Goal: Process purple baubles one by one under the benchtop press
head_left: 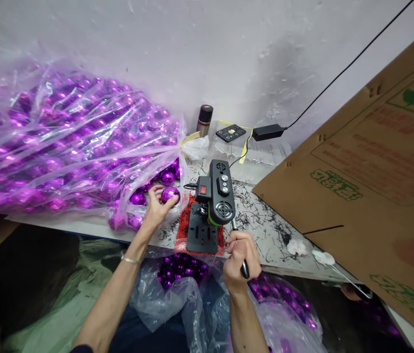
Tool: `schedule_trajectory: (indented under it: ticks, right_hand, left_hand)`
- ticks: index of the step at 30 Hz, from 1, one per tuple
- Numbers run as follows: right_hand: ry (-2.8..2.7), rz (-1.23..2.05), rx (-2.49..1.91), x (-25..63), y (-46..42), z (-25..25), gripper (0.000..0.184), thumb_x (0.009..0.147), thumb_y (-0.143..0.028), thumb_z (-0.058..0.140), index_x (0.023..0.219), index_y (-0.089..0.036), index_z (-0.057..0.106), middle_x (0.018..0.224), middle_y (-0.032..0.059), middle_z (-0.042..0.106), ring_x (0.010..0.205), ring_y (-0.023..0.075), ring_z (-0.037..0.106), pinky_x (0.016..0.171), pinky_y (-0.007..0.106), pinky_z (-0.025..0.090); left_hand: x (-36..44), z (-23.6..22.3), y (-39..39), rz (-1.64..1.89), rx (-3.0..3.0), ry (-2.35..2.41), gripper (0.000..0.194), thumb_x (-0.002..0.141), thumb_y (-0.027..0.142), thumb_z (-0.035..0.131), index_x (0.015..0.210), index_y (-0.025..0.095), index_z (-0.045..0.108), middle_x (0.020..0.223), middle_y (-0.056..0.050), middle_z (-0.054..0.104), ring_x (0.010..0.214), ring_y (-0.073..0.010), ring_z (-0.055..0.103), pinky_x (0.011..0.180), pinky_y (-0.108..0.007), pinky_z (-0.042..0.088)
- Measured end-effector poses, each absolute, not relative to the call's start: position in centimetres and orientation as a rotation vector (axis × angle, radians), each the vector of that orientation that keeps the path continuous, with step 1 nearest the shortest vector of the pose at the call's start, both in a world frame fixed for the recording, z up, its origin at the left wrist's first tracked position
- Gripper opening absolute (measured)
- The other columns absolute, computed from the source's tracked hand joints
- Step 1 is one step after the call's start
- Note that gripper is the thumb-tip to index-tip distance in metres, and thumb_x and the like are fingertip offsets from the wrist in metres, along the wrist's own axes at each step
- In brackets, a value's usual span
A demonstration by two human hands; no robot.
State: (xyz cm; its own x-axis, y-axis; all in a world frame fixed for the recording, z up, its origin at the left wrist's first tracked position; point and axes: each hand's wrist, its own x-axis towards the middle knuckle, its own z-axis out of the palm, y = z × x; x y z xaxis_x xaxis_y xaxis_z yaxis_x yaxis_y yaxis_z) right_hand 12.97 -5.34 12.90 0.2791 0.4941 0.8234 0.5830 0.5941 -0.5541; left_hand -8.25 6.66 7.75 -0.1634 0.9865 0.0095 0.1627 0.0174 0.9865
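Pinching ball (170, 194), left grip (156, 210); right grip (241, 255) fisted round handle (244, 270).

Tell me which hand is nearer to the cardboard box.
Right. The right hand grips the handle of the black machine, on the side toward the cardboard box; the left hand is farther, holding a purple ball on the machine's other side.

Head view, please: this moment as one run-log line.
left-hand grip: purple faceted ball | right-hand grip: black lever handle | black machine: beside clear plastic bag
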Motion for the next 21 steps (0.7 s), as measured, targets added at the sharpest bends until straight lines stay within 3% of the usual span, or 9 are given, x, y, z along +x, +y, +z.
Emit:
schedule_trajectory:
  ticks: [2, 5, 7, 10, 12, 16, 21]
  right_hand:
    - [-1.33, -0.069, -1.025, 12.7, -5.2, 14.0, 0.04, 0.109, -0.013, 0.049, 0.071, -0.024, 0.054, 0.064, -0.0037, 0.055, 0.065, 0.0141, 0.062, 0.06, 0.031, 0.043]
    - [-1.301, -0.061, -1.031, 12.5, -4.8, 15.5, 0.042, 0.111, -0.014, 0.049, 0.07, -0.024, 0.053, 0.064, -0.0041, 0.054, 0.064, 0.0129, 0.061, 0.06, 0.03, 0.043]
    - [-1.301, -0.059, -1.038, 12.4, -4.7, 16.1, 0.042, 0.111, -0.015, 0.048, 0.07, -0.024, 0.052, 0.064, -0.0041, 0.054, 0.064, 0.0126, 0.061, 0.06, 0.03, 0.042]
    - [-1.322, -0.065, -1.055, 12.5, -4.7, 16.4, 0.042, 0.112, -0.016, 0.048, 0.07, -0.024, 0.053, 0.064, -0.0037, 0.054, 0.064, 0.0135, 0.061, 0.059, 0.031, 0.042]
    - [-1.337, -0.065, -1.065, 12.5, -4.8, 16.3, 0.041, 0.112, -0.016, 0.048, 0.072, -0.024, 0.053, 0.065, -0.0031, 0.055, 0.065, 0.0138, 0.061, 0.059, 0.031, 0.043]
    - [-1.346, -0.071, -1.058, 12.6, -5.1, 15.8, 0.039, 0.111, -0.013, 0.048, 0.074, -0.023, 0.054, 0.068, -0.0029, 0.058, 0.066, 0.013, 0.061, 0.061, 0.031, 0.043]
    - [-1.346, -0.063, -1.036, 12.6, -5.1, 15.5, 0.037, 0.11, -0.011, 0.048, 0.076, -0.023, 0.054, 0.069, -0.0033, 0.058, 0.067, 0.0126, 0.062, 0.061, 0.029, 0.043]
  left_hand:
    - [-8.0, 7.6, 3.5, 1.283, 1.162, 1.311, 0.07, 0.085, 0.06, 0.081, 0.138, 0.022, 0.056, 0.118, -0.009, 0.076, 0.105, -0.0277, 0.078, 0.097, -0.043, 0.064]
    - [-6.3, 6.5, -0.3, 1.228, 1.207, 1.231, 0.057, 0.092, 0.062, 0.071, 0.133, 0.023, 0.064, 0.129, -0.01, 0.077, 0.123, -0.0298, 0.075, 0.11, -0.044, 0.06]
    - [-4.8, 5.4, -1.5, 1.181, 1.296, 1.267, 0.058, 0.092, 0.059, 0.072, 0.135, 0.023, 0.065, 0.136, -0.012, 0.076, 0.131, -0.0318, 0.072, 0.116, -0.046, 0.056]
    - [-3.2, 3.6, -1.7, 1.103, 1.424, 1.339, 0.067, 0.087, 0.053, 0.081, 0.142, 0.022, 0.06, 0.132, -0.013, 0.077, 0.118, -0.0313, 0.078, 0.104, -0.047, 0.062]
    - [-2.7, 2.9, -1.4, 1.064, 1.557, 1.351, 0.063, 0.086, 0.048, 0.085, 0.138, 0.022, 0.06, 0.124, -0.01, 0.078, 0.108, -0.0295, 0.08, 0.097, -0.045, 0.065]
    - [-2.5, 2.5, -0.6, 1.091, 1.917, 1.282, 0.047, 0.092, 0.038, 0.083, 0.134, 0.023, 0.065, 0.127, -0.01, 0.076, 0.116, -0.0294, 0.078, 0.103, -0.045, 0.064]
    - [-1.4, 2.1, -0.2, 1.13, 2.109, 1.308, 0.053, 0.094, 0.031, 0.082, 0.143, 0.025, 0.065, 0.13, -0.011, 0.076, 0.12, -0.0301, 0.076, 0.105, -0.046, 0.063]
